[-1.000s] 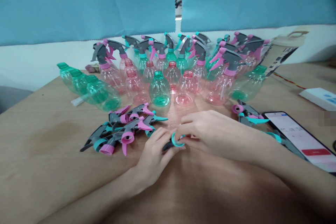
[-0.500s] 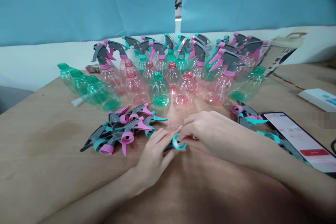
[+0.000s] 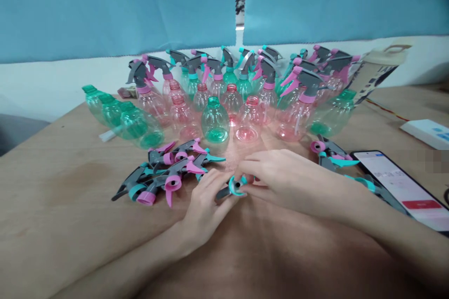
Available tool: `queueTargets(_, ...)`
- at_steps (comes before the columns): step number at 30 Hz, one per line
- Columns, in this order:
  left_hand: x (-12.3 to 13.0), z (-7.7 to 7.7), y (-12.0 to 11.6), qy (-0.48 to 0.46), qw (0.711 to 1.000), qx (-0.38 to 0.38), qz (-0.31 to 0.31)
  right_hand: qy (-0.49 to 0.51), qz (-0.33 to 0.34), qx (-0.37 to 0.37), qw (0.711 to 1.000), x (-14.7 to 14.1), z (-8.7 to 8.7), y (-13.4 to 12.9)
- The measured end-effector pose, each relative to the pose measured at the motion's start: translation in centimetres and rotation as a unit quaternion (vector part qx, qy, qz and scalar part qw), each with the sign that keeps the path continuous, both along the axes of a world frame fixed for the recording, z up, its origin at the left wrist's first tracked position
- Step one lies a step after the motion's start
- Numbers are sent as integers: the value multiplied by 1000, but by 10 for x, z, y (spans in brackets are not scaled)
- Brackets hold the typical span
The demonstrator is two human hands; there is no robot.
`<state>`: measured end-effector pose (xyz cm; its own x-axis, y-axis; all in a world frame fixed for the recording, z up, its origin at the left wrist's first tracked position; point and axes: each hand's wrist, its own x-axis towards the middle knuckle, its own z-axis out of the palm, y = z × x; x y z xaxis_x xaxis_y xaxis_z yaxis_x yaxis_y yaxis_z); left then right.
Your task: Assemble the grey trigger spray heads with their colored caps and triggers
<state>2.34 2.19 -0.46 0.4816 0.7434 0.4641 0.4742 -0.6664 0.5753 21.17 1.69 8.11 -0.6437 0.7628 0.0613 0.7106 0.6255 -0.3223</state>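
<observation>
The fingers of the left hand (image 3: 206, 201) are clamped on a grey spray head (image 3: 223, 192), its round teal collar facing up between the two hands, low over the table (image 3: 70, 224). The right hand (image 3: 271, 173) has its fingers curled at the collar; from here I can't tell whether they pinch it.

Just beyond sits a ribbed, round-bellied green bottle (image 3: 215, 124), see-through and open-necked, its base a deeper green. An open pink bottle (image 3: 248, 124) stands beside it, equally glassy and fluted. More open green bottles (image 3: 135, 121) line up at the left. Behind, pink and green bottles wear trigger tops; one pink-collared bottle (image 3: 293, 121) has a pale tube inside.

A heap of smooth plastic spray heads (image 3: 175, 170) lies near the left hand, hollow collars showing. Over to the right are a phone (image 3: 403, 187) and a cream tumbler (image 3: 377, 74), lidded, its contents hidden.
</observation>
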Motion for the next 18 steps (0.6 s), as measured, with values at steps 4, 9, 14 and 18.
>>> queueTargets(4,-9,15,13,0,995,92,35,64,-18,34,997,-2,3,-1)
queueTargets(9,-22,26,25,37,982,159,97,156,-4,31,987,-19,-9,6)
queueTargets(14,-37,21,32,56,976,154,145,213,-11,43,976,-39,-31,20)
queueTargets(18,-55,24,41,113,971,137,159,178,-4,15,984,-43,-38,19)
